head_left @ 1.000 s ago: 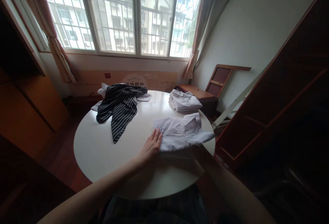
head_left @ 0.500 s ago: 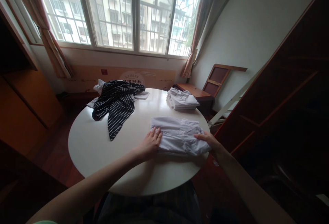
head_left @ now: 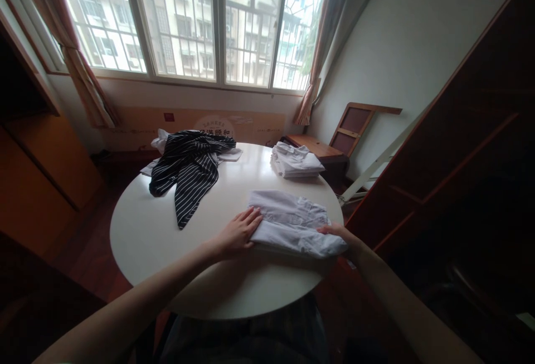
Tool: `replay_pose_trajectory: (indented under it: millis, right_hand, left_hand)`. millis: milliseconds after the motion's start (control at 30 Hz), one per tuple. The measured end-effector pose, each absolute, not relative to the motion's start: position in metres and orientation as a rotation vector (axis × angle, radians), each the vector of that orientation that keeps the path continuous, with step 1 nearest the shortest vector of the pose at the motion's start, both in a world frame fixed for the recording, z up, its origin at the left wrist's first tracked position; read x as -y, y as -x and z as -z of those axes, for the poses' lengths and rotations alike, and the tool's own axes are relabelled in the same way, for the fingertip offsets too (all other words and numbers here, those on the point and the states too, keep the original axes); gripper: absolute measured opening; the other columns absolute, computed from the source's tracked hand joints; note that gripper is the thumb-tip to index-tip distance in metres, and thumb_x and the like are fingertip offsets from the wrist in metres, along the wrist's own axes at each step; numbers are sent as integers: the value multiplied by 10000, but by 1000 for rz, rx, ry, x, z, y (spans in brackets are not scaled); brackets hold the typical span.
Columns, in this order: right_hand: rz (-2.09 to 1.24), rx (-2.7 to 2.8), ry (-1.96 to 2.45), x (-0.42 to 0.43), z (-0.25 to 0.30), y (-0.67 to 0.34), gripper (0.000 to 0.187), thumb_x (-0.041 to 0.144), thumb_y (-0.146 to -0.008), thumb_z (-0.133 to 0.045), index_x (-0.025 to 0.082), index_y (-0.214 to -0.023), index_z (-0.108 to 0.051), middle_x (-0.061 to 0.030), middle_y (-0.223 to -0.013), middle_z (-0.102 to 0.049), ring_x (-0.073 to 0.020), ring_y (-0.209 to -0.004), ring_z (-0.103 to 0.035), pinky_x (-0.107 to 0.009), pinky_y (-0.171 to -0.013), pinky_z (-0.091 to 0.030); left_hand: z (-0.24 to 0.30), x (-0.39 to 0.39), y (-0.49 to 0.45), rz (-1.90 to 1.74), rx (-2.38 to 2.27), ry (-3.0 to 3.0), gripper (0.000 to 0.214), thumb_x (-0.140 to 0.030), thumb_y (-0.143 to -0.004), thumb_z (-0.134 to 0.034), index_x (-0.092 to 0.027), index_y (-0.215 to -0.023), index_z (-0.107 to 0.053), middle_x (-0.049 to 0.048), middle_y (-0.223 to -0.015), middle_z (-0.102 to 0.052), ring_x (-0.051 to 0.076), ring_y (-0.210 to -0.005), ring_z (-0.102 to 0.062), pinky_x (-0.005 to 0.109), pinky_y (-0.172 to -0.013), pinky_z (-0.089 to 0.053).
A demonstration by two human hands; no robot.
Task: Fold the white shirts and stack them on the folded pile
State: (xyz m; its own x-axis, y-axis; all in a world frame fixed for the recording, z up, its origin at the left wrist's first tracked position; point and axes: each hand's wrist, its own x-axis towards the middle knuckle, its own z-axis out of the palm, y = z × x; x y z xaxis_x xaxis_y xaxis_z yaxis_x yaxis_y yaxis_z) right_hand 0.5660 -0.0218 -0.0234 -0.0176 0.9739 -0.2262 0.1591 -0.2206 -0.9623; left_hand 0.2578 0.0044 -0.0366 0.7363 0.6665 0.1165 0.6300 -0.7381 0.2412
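A folded white shirt (head_left: 292, 222) lies near the front right of the round white table (head_left: 159, 236). My left hand (head_left: 236, 232) rests flat at its left edge, fingers stretched out and touching the cloth. At the shirt's right end, by the table's rim, is my right hand (head_left: 336, 232); its fingers curl onto or under the fabric and are partly hidden.
A black striped garment (head_left: 188, 169) sprawls over white cloth at the table's back left. A stack of folded white shirts (head_left: 295, 162) sits at the back right. A wooden desk and a tilted frame (head_left: 351, 130) stand by the wall; a dark cabinet (head_left: 460, 158) rises on the right.
The shirt's loose sleeve end has been folded in, so the shirt is more compact. My right hand has come up onto its right end; my left hand slid slightly lower along the left edge.
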Motion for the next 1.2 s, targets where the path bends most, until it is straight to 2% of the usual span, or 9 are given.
replay_pose_trajectory:
  millis: [133, 300, 467, 600, 700, 833, 967, 1067, 1200]
  right_hand:
    - [-1325, 1296, 1481, 18, 31, -571, 412, 248, -515, -672, 151, -911, -611, -65, -828, -685, -209, -692, -634, -296, -620, -502]
    - [-1275, 1425, 1562, 15, 21, -567, 410, 241, -520, -668, 153, -916, -613, -62, -848, -688, -209, -704, -634, -302, -627, -504]
    - [-1318, 1599, 1572, -2, 13, -575, 397, 200, -519, -651, 146, -910, -612, -50, -837, -688, -207, -715, -629, -287, -627, -490]
    - [-827, 1810, 1726, -29, 14, -583, 217, 169, -544, -627, 161, -761, -620, -30, -720, -664, -218, -713, -600, -280, -638, -450]
    - [-382, 1945, 1789, -48, 15, -569, 149, 157, -618, -590, 190, -761, -609, -36, -710, -646, -225, -734, -585, -283, -672, -419]
    - [-30, 2030, 1673, -62, 16, -525, 260, 111, -715, -495, 179, -950, -583, -88, -872, -643, -247, -862, -573, -327, -777, -411]
    - [155, 1927, 1432, -58, 15, -491, 345, 187, -745, -535, 157, -1088, -502, -138, -1123, -553, -277, -1060, -487, -395, -908, -372]
    - [79, 1788, 1433, -35, 13, -491, 339, 329, -770, -542, 151, -1052, -483, -142, -1040, -552, -260, -956, -523, -383, -851, -408]
    - [-200, 1650, 1694, 15, 12, -518, 323, 512, -783, -470, 193, -796, -517, -63, -793, -576, -188, -686, -528, -308, -659, -418]
  left_hand:
    - [11, -25, -253, -346, -943, -2503, 598, -531, -786, -470, -211, -1291, -450, 95, -1416, -360, 278, -1317, -275, 426, -1070, -232]
    - [10, -72, -266, -809, -1134, -2107, 617, -529, -773, -481, -129, -1242, -479, 133, -1329, -456, 250, -1235, -397, 366, -1032, -302]
    - [25, -105, -272, -690, -951, -1838, 558, -501, -634, -635, -121, -1040, -598, 108, -1068, -624, 229, -957, -578, 310, -816, -448]
    - [29, -92, -259, -542, -960, -1828, 424, -516, -577, -659, -129, -748, -626, 10, -670, -596, 128, -591, -518, 226, -520, -379]
    - [31, -61, -246, -437, -1016, -1838, 396, -536, -597, -625, -147, -623, -551, -40, -535, -482, 89, -484, -409, 207, -441, -274]
    - [32, -13, -231, -345, -1069, -1871, 385, -535, -684, -545, -162, -597, -496, -47, -516, -443, 95, -485, -391, 211, -452, -268]
    - [29, 19, -219, -466, -1122, -1898, 435, -552, -772, -437, -156, -610, -520, -22, -575, -495, 113, -557, -440, 220, -525, -325]
    - [26, 30, -213, -498, -1133, -1900, 408, -545, -768, -463, -156, -710, -569, -14, -649, -519, 123, -611, -459, 222, -557, -350]
    - [27, 36, -211, -520, -1098, -1980, 369, -526, -738, -534, -160, -731, -579, -3, -746, -512, 121, -657, -453, 222, -595, -376]
